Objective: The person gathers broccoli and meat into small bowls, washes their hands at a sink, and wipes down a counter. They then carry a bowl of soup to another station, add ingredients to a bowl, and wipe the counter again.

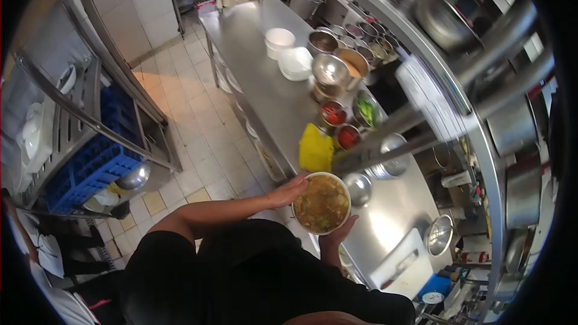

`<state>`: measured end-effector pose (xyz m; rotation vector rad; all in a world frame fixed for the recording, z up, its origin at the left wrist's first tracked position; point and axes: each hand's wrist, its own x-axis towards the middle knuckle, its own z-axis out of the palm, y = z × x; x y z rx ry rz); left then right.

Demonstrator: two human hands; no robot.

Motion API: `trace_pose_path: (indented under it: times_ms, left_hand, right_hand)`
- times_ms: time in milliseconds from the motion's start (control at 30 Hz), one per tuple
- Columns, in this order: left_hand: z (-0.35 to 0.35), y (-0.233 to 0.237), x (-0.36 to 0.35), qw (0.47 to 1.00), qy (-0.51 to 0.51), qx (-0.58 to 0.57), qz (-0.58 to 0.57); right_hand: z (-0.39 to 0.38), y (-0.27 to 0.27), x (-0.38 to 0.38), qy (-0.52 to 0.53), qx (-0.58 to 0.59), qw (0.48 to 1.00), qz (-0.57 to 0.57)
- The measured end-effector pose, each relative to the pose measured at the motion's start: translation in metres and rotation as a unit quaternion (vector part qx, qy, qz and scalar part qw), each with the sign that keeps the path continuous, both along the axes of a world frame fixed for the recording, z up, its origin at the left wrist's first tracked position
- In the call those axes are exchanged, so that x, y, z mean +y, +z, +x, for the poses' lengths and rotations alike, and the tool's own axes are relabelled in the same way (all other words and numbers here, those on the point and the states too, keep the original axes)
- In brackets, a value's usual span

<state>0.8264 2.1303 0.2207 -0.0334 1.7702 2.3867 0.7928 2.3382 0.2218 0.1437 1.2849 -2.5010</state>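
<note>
A white round bowl [321, 203] of brown soup with green pieces is held level in front of my body, near the edge of the steel counter [256, 75]. My left hand [290, 192] grips its left rim, and my right hand [338, 233] supports it at the lower right. Just beyond the bowl lies a yellow cloth [316, 149]. An empty metal bowl [358, 189] stands on the counter to the right of the soup.
Stacked white bowls [295, 64] and containers of red [348, 137] and green food [366, 109] stand further along the counter. A cutting board [404, 268] lies at lower right. Blue crates [90, 177] are at left; a person [51, 256] stands lower left.
</note>
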Motion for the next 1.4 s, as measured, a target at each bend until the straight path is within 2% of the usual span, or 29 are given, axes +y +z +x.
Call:
trace_pose_path:
  times_ms: [33, 67, 133, 200, 233, 433, 467, 567, 633, 867, 967, 1033, 1133, 1167, 1300, 1400]
  left_hand:
    - [0.001, -0.008, -0.028, 0.998, 0.016, 0.001, -0.054]
    - [0.005, -0.007, -0.055, 0.998, 0.028, -0.005, -0.05]
    - [0.013, 0.007, -0.111, 0.997, 0.053, -0.017, -0.044]
    - [0.019, 0.01, -0.164, 0.994, 0.094, -0.01, -0.057]
    - [0.021, 0.01, -0.19, 0.992, 0.114, -0.006, -0.062]
    - [0.024, -0.011, -0.35, 0.975, 0.219, 0.001, -0.018]
    - [0.022, -0.017, -0.38, 0.971, 0.234, 0.011, -0.042]
    - [0.02, 0.009, -0.459, 0.956, 0.279, 0.016, -0.091]
    - [0.021, 0.038, -0.512, 0.947, 0.305, -0.013, -0.101]
    - [0.014, 0.022, -0.714, 0.904, 0.421, 0.011, -0.075]
    - [0.006, 0.039, -0.789, 0.896, 0.443, 0.001, -0.025]
    - [-0.004, 0.034, -0.846, 0.887, 0.462, -0.015, 0.007]
    - [-0.016, 0.016, -0.945, 0.896, 0.431, 0.012, -0.109]
    - [-0.024, 0.017, -0.973, 0.902, 0.428, -0.003, -0.063]
    - [-0.058, 0.018, -1.084, 0.913, 0.406, -0.014, -0.043]
    - [-0.094, 0.029, -1.151, 0.927, 0.374, -0.016, -0.014]
  right_hand:
    - [0.0, 0.002, -0.027, 0.021, 0.015, 1.0, -0.004]
    - [0.0, 0.003, -0.054, 0.043, 0.032, 0.999, -0.009]
    - [0.001, 0.016, -0.118, 0.02, 0.038, 0.999, 0.017]
    - [-0.001, 0.035, -0.181, -0.015, 0.066, 0.993, 0.092]
    - [-0.007, 0.024, -0.201, 0.044, -0.007, 0.999, -0.032]
    - [-0.041, 0.015, -0.369, 0.148, 0.015, 0.988, -0.051]
    - [-0.047, 0.014, -0.4, 0.166, 0.028, 0.984, -0.052]
    - [-0.071, 0.003, -0.496, 0.226, -0.001, 0.968, -0.107]
    - [-0.081, 0.016, -0.566, 0.239, 0.008, 0.966, -0.096]
    - [-0.117, 0.056, -0.793, 0.351, -0.011, 0.931, -0.103]
    - [-0.135, 0.044, -0.883, 0.378, -0.006, 0.921, -0.095]
    - [-0.15, 0.027, -0.948, 0.384, 0.003, 0.919, -0.089]
    - [-0.161, 0.031, -1.032, 0.392, -0.022, 0.912, -0.12]
    - [-0.164, 0.033, -1.061, 0.367, -0.04, 0.922, -0.12]
    - [-0.188, 0.046, -1.158, 0.329, -0.033, 0.937, -0.117]
    - [-0.219, 0.036, -1.225, 0.299, -0.034, 0.945, -0.127]
